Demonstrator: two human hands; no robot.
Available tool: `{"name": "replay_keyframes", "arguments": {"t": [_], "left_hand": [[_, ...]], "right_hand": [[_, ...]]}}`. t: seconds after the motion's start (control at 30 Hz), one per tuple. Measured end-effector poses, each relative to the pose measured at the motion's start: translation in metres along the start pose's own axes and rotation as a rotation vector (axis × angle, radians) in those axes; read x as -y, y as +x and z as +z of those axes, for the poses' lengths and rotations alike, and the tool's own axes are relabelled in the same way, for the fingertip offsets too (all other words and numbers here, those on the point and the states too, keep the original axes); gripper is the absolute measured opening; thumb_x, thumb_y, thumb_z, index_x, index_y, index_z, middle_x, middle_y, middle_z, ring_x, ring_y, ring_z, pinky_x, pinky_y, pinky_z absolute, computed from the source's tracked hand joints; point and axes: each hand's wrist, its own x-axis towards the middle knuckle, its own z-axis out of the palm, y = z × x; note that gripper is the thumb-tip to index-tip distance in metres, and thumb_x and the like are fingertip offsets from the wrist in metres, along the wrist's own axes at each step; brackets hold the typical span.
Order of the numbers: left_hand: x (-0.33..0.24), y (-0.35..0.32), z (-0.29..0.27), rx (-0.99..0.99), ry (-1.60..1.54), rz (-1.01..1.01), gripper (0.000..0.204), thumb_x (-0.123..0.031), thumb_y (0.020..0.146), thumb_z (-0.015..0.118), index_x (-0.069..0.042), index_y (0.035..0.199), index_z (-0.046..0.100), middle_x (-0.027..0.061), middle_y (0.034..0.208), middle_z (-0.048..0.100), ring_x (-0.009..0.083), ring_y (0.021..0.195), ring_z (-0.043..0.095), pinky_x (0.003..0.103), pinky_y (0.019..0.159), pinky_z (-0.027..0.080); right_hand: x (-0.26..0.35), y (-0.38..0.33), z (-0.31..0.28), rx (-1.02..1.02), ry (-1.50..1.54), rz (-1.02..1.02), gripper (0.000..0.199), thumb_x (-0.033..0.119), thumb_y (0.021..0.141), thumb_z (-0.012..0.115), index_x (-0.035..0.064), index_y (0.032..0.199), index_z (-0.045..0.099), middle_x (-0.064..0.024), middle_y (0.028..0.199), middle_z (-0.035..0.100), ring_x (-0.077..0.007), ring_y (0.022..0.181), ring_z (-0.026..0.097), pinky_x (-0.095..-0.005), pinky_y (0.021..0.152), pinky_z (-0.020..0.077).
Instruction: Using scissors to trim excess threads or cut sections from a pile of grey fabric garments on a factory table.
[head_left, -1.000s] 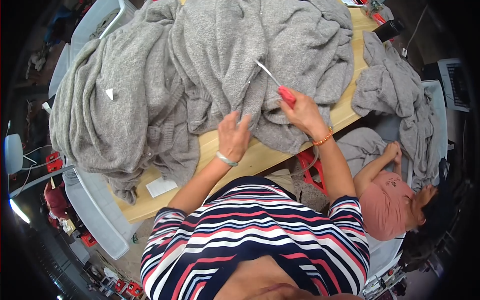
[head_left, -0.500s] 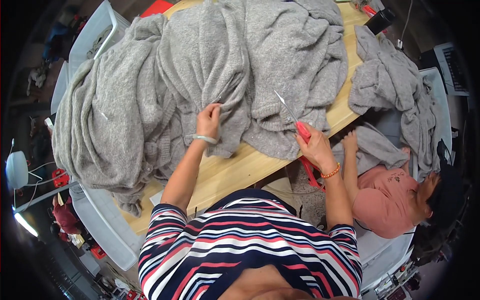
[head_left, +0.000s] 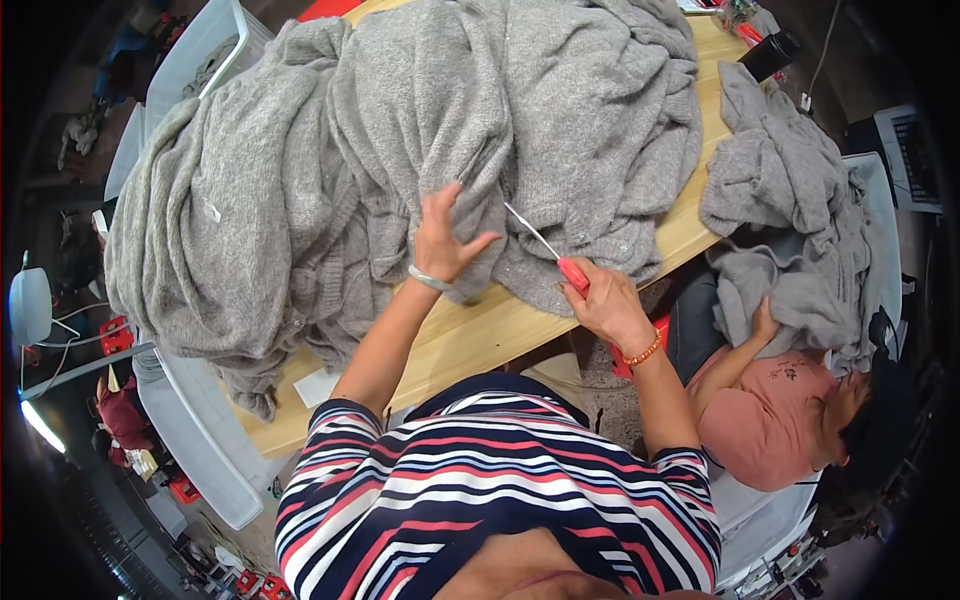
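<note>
Draping over the wooden table's point(head_left: 440, 345) left end, there's a grey knit heap point(head_left: 230, 190), likely piled within reach; next, the left hand point(head_left: 438, 245), thumb wide, empty, at the middle grey knit point(head_left: 420, 110), contact hard to tell; then the right hand point(head_left: 612, 305), curled round a red-handled pointed tool point(head_left: 573, 273), tip angled away, presumably for control; and rightmost, a co-worker's hand point(head_left: 765, 322) on grey knitwear point(head_left: 765, 285)!

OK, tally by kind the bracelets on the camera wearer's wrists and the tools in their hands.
Bracelets: 2 (pale bangle, left wrist; orange beaded bracelet, right wrist)
Tools: 1 (red-handled tool, in the right hand; none in the left hand)
Total: 3
</note>
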Motion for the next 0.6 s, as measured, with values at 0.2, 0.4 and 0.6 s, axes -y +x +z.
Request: {"name": "replay_keyframes", "arguments": {"t": [0.2,0.4,0.6], "left_hand": [[0.028,-0.008,-0.008,0.258,0.537,0.205,0.066,-0.003,0.061,0.065,-0.017,0.124,0.055,0.0187,0.128,0.043,0.0347,0.110,0.049,0.042,0.086,0.042],[0.011,0.020,-0.018,0.251,0.202,0.292,0.049,0.000,0.064,0.063,-0.014,0.110,0.060,0.0115,0.107,0.057,0.0300,0.096,0.057,0.038,0.077,0.045],[0.019,0.024,0.007,0.463,-1.236,-0.947,0.028,0.002,0.078,0.069,-0.003,0.105,0.060,0.0028,0.097,0.065,0.0108,0.083,0.062,0.025,0.078,0.051]], "right_hand": [[-0.007,-0.005,-0.002,-0.011,0.002,0.008,0.030,0.023,0.084,0.062,0.0089,0.110,0.059,-0.0224,0.081,0.064,-0.0412,0.080,0.062,-0.0467,0.071,0.0496],[-0.011,-0.007,-0.004,-0.065,0.026,0.031,0.030,0.024,0.084,0.062,0.0077,0.110,0.060,-0.0226,0.083,0.065,-0.0413,0.080,0.062,-0.0463,0.072,0.0499],[-0.003,-0.008,-0.013,-0.003,0.004,0.039,0.031,0.026,0.083,0.063,0.0095,0.109,0.061,-0.0212,0.081,0.064,-0.0411,0.079,0.062,-0.0467,0.071,0.0500]]}}
